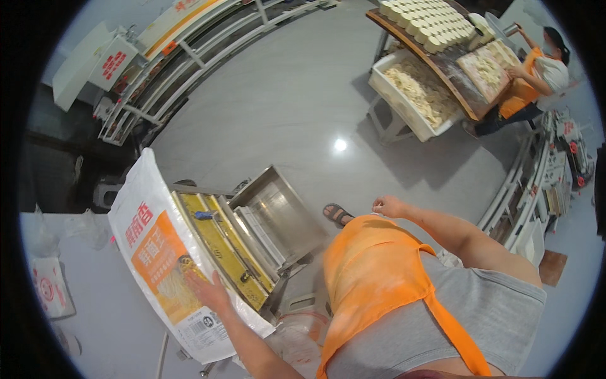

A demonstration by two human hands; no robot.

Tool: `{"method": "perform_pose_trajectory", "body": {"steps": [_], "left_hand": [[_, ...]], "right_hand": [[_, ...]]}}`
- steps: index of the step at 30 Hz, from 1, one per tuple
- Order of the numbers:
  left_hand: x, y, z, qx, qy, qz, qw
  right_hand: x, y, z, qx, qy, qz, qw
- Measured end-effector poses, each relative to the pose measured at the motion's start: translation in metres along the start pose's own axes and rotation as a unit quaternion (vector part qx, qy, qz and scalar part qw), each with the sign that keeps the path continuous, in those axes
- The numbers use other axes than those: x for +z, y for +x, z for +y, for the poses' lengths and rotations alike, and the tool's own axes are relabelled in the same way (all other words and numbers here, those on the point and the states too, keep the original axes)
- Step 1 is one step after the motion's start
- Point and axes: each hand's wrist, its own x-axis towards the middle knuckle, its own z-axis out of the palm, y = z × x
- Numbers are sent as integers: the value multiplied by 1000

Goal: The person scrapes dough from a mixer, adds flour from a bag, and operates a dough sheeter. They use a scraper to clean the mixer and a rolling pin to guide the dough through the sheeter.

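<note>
My left hand [206, 289] lies flat, thumb apart, on a white flour sack [156, 265] with an orange panel and printed writing. The sack leans across one side of a yellow and steel machine [222, 246], hiding part of it. A blue-handled tool [204, 215] rests on the machine's yellow top. Beside this top sits an angled steel tray [279, 213]. In front of my orange apron [378, 265] hangs my right hand [387, 207], fingers loosely curled. I see nothing in it, though its palm is hidden.
A co-worker [544, 80] stands at a wooden-edged table [421, 52] with rows of pale dough pieces [433, 23]. Below, a white crate [397, 111] of dough strips rests on a stool [388, 128]. A long white-framed machine [194, 52] runs along the far left.
</note>
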Motion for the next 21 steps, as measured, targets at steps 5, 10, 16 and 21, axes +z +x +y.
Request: {"method": "perform_pose_trajectory", "body": {"steps": [5,10,16,21], "left_hand": [[-3,-1,5,-3,-30,0,1000],[-23,18,62,-23,-19,28,999],[43,-10,186,2,-206,-9,978],[157,-79,289,-26,-191,-202,960]], "right_hand": [[-1,-30,119,43,-49,42,997],[-52,-12,212,136,-165,35,976],[-110,74,131,79,-107,30,991],[-176,163,49,-2,-50,11,999]]}}
